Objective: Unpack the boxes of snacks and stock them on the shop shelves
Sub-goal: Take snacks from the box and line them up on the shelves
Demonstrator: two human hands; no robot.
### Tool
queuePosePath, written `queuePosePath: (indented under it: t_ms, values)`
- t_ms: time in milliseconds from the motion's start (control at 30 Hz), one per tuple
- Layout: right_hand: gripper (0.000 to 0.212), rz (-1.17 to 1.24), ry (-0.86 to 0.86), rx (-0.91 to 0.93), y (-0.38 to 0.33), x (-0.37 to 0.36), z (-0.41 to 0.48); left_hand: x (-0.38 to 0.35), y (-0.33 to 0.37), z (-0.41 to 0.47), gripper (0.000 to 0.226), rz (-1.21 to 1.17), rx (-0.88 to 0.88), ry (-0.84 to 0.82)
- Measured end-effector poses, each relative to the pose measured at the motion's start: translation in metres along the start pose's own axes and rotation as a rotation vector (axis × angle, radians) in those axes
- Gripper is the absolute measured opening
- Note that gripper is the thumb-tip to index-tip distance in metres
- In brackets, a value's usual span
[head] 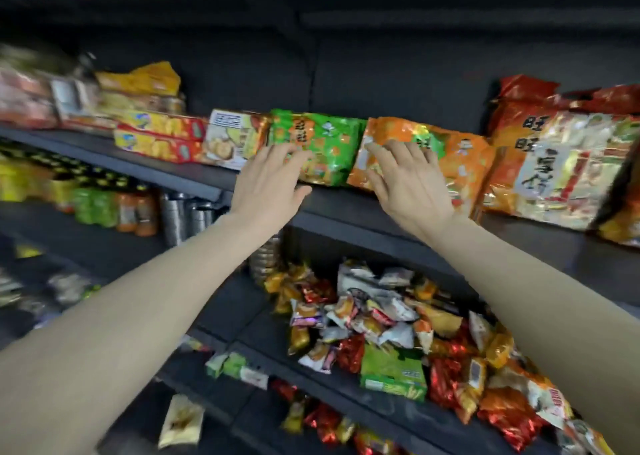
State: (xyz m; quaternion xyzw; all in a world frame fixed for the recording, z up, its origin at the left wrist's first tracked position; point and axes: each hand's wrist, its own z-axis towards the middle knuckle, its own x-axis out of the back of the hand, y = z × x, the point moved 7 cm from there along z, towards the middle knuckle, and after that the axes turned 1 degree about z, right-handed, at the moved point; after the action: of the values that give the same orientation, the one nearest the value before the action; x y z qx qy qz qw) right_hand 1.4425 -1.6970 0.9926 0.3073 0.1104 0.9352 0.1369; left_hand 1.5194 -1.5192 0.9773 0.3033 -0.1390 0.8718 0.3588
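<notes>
Shelf stocking, seen from the head camera. Green snack bag (322,142) is stood on the upper shelf (145,163) and serves as landmark. Left hand (268,180) is laid against its front, fingers straight, nothing gripped. Just right of the green bag, touching it, an orange bag (460,163) is met by the right hand (410,184), fingers spread and uncurled; contact seems to be by fingertips only, though blur limits certainty. Cracker boxes (159,135) are stacked to its left. Loose small packets (374,316) are heaped below it.
</notes>
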Motion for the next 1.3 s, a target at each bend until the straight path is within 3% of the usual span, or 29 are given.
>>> queuePosePath:
  t_ms: [267,667,800,933,1167,1300]
  values:
    - [0.046,0.283,-0.055,0.216,-0.259,-0.064,0.034,0.043,-0.218,-0.149,0.044,0.211,0.269,-0.138]
    - [0.044,0.606,-0.134,0.51,-0.592,-0.161,0.058,0.094,-0.476,-0.352,0.041,0.452,0.735,-0.369]
    - [0.044,0.644,-0.265,0.551,-0.685,-0.219,0.055,0.082,-0.548,-0.403,0.045,0.453,0.819,-0.471]
    - [0.057,0.702,-0.479,0.585,-0.762,-0.27,0.06,0.068,-0.614,-0.448,0.047,0.407,0.941,-0.546]
    - [0.047,0.736,-0.602,0.643,-0.88,-0.343,0.083,0.043,-0.721,-0.518,0.046,0.361,1.138,-0.64]
    - [0.046,0.728,-0.664,0.656,-0.948,-0.387,0.085,0.007,-0.794,-0.549,0.047,0.298,1.149,-0.703]
